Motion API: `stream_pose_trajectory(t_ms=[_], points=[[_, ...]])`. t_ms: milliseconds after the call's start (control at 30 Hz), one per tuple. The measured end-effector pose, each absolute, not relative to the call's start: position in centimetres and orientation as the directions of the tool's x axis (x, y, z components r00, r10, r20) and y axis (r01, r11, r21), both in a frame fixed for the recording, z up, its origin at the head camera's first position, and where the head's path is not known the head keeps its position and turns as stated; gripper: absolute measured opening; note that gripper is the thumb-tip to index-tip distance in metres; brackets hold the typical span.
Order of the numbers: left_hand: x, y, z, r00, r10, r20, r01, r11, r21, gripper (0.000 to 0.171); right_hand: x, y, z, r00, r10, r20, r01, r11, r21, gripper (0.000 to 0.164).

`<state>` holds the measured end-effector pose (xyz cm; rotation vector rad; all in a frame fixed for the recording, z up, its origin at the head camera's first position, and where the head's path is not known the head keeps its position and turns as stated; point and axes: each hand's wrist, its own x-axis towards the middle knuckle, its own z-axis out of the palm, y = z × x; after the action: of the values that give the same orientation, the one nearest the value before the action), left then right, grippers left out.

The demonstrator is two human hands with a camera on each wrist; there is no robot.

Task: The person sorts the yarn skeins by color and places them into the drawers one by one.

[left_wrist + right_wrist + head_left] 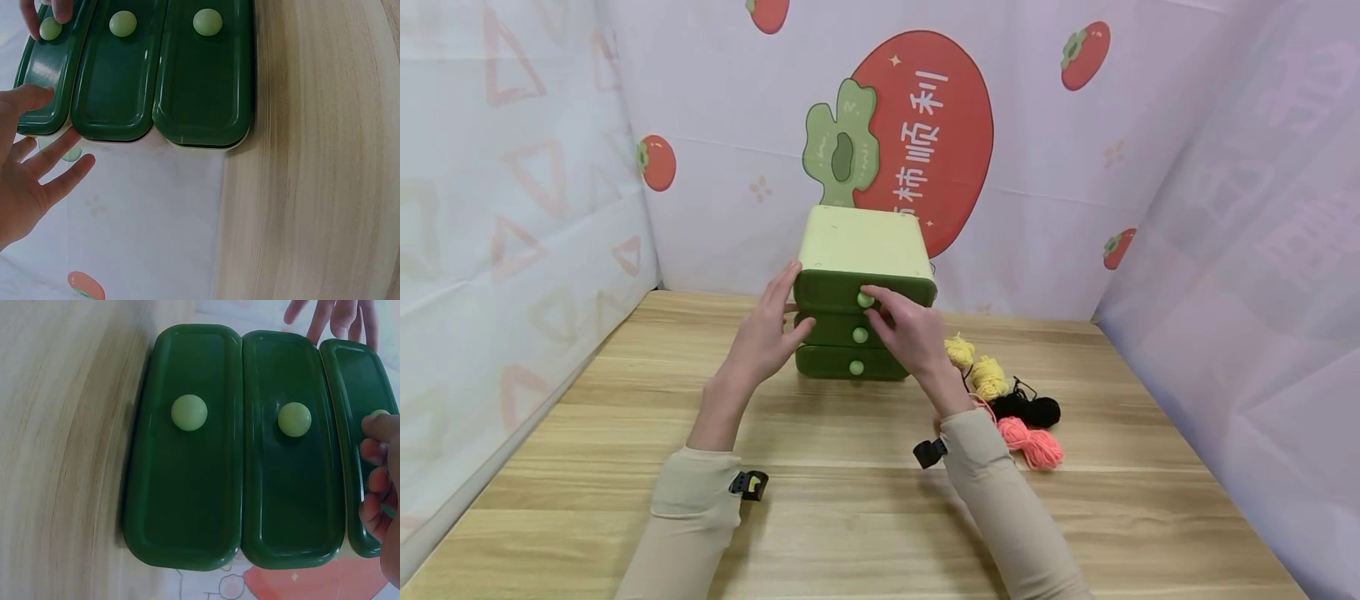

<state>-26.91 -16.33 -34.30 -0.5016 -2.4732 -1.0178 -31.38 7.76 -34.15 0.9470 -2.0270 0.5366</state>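
A small three-drawer cabinet [865,242] stands on the table, with a pale yellow-green top and dark green drawer fronts. All three fronts look closed in the head view. My right hand [913,333] pinches the round light-green knob [866,298] of the top drawer between thumb and index finger. The middle knob [294,419] and bottom knob [189,412] are untouched. At the cabinet's upper left side is my left hand [763,333], its fingers extended along the side and its thumb in front of the drawers. The left wrist view shows those fingers [56,156] spread.
To the cabinet's right lie yellow yarn [988,377], black yarn [1030,410] and coral yarn [1037,446], partly behind my right forearm. The wooden table [835,517] meets a printed cloth backdrop [722,217] behind the cabinet and cloth walls at both sides.
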Motion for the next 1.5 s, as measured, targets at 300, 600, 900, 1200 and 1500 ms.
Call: stream_pose_trajectory(t_ms=[300,600,900,1200,1500], points=[[-26.9,-16.3,-34.3,-0.864,0.152,0.481,0.449,0.664,0.597,0.081,-31.1,7.4,-34.4,-0.418,-0.402,0.815,-0.755,0.653,-0.066,0.026],[-27.0,-16.2,-34.3,-0.875,0.138,0.464,0.433,0.653,0.622,0.082,-30.4,7.7,-34.4,-0.417,-0.413,0.810,-0.771,0.632,-0.075,0.025],[-27.0,-16.1,-34.2,-0.886,0.136,0.443,0.416,0.656,0.630,0.082,-29.6,8.2,-34.2,-0.411,-0.457,0.789,-0.792,0.607,-0.062,0.027],[-26.8,-16.0,-34.4,-0.898,0.121,0.424,0.391,0.661,0.640,0.084,-29.0,8.7,-34.0,-0.386,-0.495,0.778,-0.816,0.576,-0.038,0.028],[-26.8,-16.0,-34.5,-0.899,0.120,0.421,0.395,0.639,0.660,0.085,-28.3,9.0,-33.4,-0.383,-0.530,0.757,-0.825,0.565,-0.022,0.027]])
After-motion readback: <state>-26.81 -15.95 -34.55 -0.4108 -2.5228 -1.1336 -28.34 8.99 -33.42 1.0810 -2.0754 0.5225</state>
